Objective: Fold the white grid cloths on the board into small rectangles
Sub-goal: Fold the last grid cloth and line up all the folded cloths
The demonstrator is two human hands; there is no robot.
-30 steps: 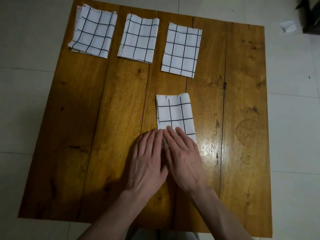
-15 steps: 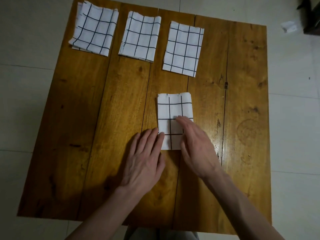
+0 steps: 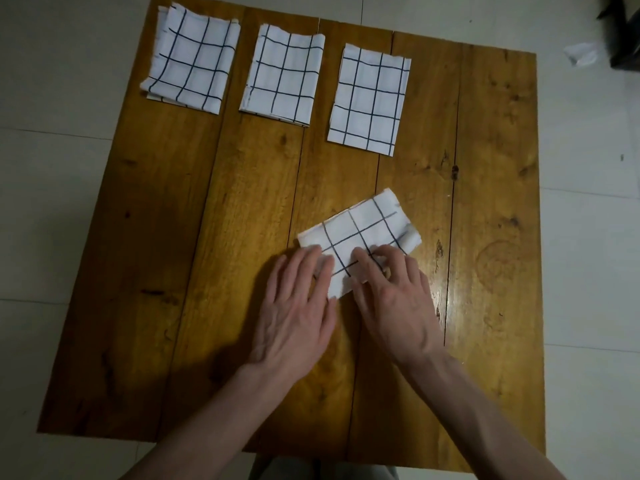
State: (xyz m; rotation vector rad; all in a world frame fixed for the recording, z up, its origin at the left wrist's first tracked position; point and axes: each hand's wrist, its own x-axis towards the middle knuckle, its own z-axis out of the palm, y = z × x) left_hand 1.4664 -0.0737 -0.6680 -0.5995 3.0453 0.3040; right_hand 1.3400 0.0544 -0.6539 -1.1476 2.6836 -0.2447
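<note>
A folded white grid cloth [image 3: 360, 230] lies slanted on the wooden board [image 3: 207, 237], its far end pointing up and right. My left hand [image 3: 294, 306] lies flat with its fingertips touching the cloth's near left edge. To its right, my right hand [image 3: 394, 306] presses bent fingers onto the cloth's near part. Three folded grid cloths sit in a row along the far edge: left [image 3: 192, 58], middle [image 3: 284, 74], right [image 3: 370, 98].
The board lies on a pale tiled floor [image 3: 588, 237]. A white scrap [image 3: 581, 53] and a dark object [image 3: 623, 29] lie on the floor at the far right, off the board.
The near cloth has turned clockwise from upright to slanted under my hands. Both hands now touch its near end, the right one having moved back toward me.
</note>
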